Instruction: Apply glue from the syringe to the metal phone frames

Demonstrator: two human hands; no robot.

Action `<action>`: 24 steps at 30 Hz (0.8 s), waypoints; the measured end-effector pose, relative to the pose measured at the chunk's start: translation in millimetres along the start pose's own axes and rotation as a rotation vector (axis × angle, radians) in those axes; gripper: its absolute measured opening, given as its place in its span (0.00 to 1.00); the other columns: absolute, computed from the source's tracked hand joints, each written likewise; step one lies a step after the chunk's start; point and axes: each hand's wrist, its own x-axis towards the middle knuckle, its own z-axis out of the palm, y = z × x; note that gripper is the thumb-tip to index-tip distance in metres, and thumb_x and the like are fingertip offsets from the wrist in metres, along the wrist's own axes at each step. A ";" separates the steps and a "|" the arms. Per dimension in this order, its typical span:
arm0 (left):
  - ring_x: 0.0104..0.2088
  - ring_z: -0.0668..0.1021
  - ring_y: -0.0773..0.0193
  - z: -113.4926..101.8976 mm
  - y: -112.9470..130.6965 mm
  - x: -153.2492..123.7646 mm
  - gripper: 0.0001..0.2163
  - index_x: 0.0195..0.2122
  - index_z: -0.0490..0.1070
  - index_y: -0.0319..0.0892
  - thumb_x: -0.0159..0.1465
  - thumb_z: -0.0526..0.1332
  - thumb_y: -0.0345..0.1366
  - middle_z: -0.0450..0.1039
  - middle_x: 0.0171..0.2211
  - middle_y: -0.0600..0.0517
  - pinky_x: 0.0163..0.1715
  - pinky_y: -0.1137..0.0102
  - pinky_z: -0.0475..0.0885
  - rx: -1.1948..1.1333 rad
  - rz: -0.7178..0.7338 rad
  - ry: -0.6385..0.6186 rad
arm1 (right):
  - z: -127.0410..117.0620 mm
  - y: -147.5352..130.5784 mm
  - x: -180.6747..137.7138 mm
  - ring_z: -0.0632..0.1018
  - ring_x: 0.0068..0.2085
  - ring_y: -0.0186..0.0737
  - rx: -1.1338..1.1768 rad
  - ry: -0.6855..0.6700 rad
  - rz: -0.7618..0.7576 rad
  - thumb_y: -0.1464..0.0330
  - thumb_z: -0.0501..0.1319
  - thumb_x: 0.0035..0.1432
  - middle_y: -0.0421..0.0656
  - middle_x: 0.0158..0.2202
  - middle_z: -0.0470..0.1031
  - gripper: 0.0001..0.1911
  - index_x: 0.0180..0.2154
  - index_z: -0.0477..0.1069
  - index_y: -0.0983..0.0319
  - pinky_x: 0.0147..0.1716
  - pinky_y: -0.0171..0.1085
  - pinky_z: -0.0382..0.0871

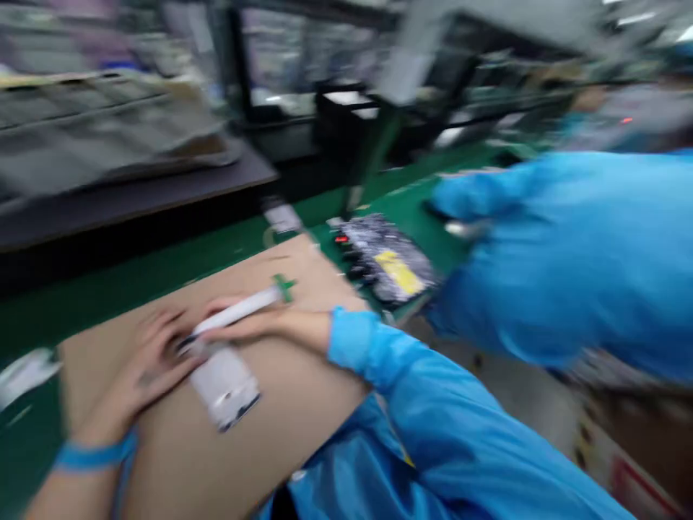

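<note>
A white tube with a green cross-shaped end, like a syringe, is held in my right hand, tilted, its green end up and to the right. Its lower tip is over a flat whitish phone-like device, which lies on a brown board. My left hand comes from the left with its fingers bent around the device's upper end and its thumb along the near side. A blue band circles my left wrist. Motion blur hides the exact contact of the fingertips.
Right of the board lies a dark box-like unit with a yellow label and red light, on the green bench top. A co-worker's blue sleeve reaches in at right. A grey shelf holds trays at back left. A white crumpled item lies far left.
</note>
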 end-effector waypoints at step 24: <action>0.80 0.64 0.27 60.8 -7.8 -35.4 0.28 0.47 0.78 0.45 0.61 0.78 0.62 0.74 0.71 0.36 0.79 0.34 0.58 -0.187 -0.064 0.081 | 22.9 27.3 -48.0 0.81 0.28 0.41 -0.338 0.309 -0.065 0.58 0.80 0.58 0.40 0.32 0.84 0.14 0.40 0.79 0.53 0.27 0.39 0.75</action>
